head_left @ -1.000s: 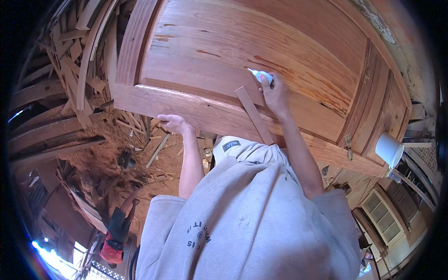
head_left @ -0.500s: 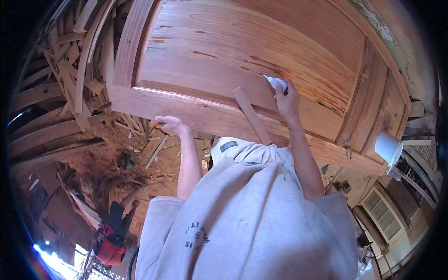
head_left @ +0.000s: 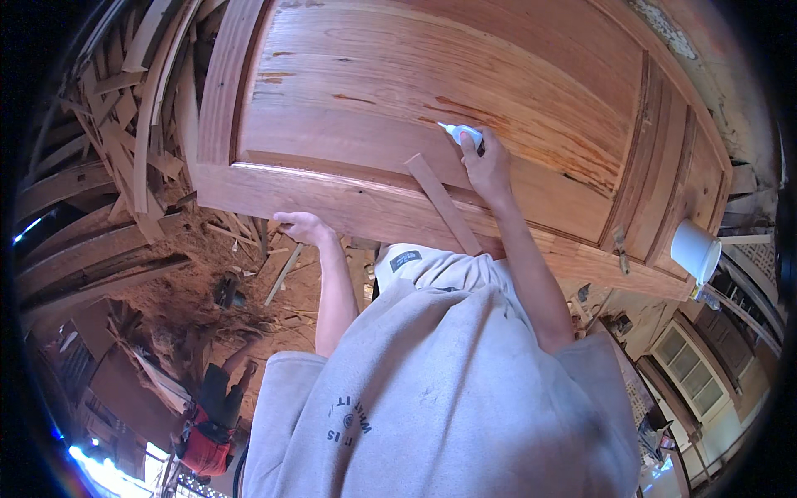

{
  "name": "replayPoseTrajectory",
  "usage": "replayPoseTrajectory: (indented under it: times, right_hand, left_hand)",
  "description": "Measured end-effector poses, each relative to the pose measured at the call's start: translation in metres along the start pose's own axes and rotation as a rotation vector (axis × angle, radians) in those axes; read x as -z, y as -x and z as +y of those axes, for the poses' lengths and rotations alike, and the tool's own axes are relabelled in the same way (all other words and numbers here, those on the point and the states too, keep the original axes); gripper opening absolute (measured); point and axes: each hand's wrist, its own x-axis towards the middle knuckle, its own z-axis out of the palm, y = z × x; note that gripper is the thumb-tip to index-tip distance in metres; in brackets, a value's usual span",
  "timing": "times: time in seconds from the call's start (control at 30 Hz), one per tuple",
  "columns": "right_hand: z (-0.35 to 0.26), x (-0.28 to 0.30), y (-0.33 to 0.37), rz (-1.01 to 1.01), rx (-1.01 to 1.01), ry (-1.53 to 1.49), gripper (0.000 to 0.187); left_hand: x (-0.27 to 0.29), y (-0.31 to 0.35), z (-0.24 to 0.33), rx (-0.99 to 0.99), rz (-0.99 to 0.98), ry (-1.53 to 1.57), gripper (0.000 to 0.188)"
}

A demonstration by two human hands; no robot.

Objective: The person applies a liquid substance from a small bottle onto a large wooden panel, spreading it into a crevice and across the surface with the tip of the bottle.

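Observation:
A large panelled wooden door (head_left: 332, 137) lies flat before me, with dark wet-looking streaks and cracks along the grain of its main panel. My right hand (head_left: 488, 170) is wrapped around a small white squeeze bottle (head_left: 465, 134) with a thin nozzle. Its tip points left, just above the panel beside the streaks. At the door's near edge rests my left hand (head_left: 304, 227), its thumb side against the wood and some of its fingers hidden beneath. A loose narrow wood strip (head_left: 444, 204) lies aslant over the near rail, between my two arms.
On the door's right end stands a white bucket (head_left: 696, 251), with a brush-like tool (head_left: 621, 251) nearer me. Scrap boards (head_left: 133, 149) are heaped at the left, above sawdust on the floor (head_left: 166, 290). A person in red (head_left: 203, 448) is at the lower left.
My right hand has moved left and slightly up with the squeeze bottle, along the streaked panel. My left hand stays at the door's edge.

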Motion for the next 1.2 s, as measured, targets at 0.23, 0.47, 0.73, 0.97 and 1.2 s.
replayPoseTrajectory:
  times: [0.23,0.47,0.73,0.97,1.2]
  right_hand:
    - [0.005,-0.003,0.000,0.019,0.047,0.028,0.034]
    - [0.016,0.003,0.007,0.044,-0.025,0.006,0.038]
    - [0.040,0.022,0.014,0.145,0.017,0.113,0.036]
    - [0.046,0.035,0.018,0.146,-0.089,0.008,0.033]
    - [0.042,0.046,0.023,0.165,-0.172,-0.023,0.028]
  left_hand:
    - [0.000,0.005,0.007,0.019,-0.004,0.032,0.078]
    - [0.001,0.008,0.011,0.059,-0.025,0.002,0.077]
    - [0.000,0.000,0.000,0.054,-0.024,0.014,0.078]
    - [-0.004,-0.007,-0.009,0.075,0.006,0.012,0.081]
    - [-0.004,-0.005,-0.007,0.041,0.005,0.052,0.082]
